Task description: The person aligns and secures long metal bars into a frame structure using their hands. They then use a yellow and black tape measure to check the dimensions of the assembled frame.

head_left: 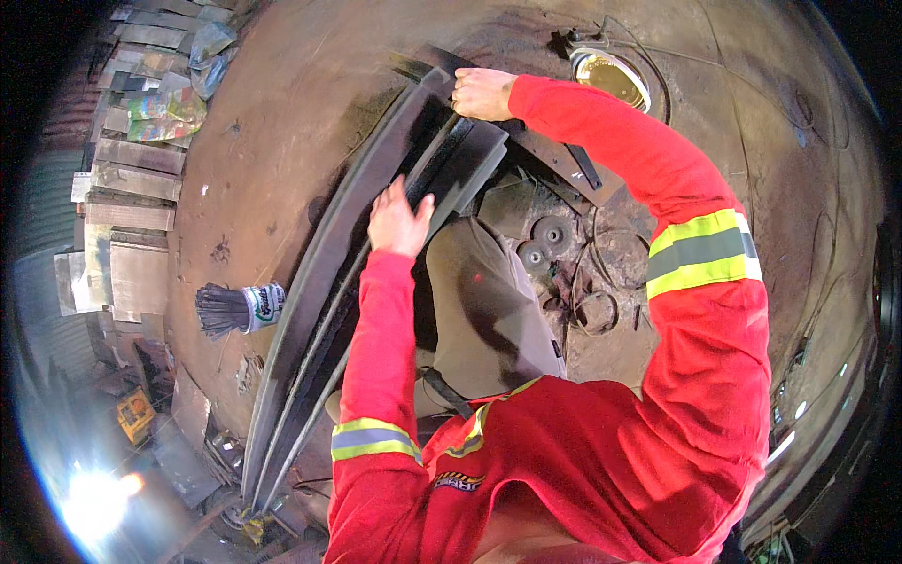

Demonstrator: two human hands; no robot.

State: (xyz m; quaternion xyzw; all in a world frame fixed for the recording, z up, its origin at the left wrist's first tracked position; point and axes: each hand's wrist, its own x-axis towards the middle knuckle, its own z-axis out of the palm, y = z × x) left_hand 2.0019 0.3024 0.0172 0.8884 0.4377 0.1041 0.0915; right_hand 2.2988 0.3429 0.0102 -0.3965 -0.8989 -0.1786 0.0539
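Note:
A long dark steel beam [329, 226] with raised flanges runs from the lower left to the upper middle, in front of my bent leg in beige trousers. My left hand [398, 222] lies on it partway along, fingers spread and thumb apart, holding nothing. At the beam's far end, my right hand [481, 94] has its fingers curled over the edge of the steel. What lies under those fingers is hidden. Both arms wear red sleeves with yellow and grey bands.
Left of the beam lies a bundle of welding rods [225, 310] in a wrapper. Flat metal plates [139, 197] line the left side. Two round discs [554, 235] and coiled cable [601, 282] lie right of my leg. A round golden-faced object [613, 79] sits farther off.

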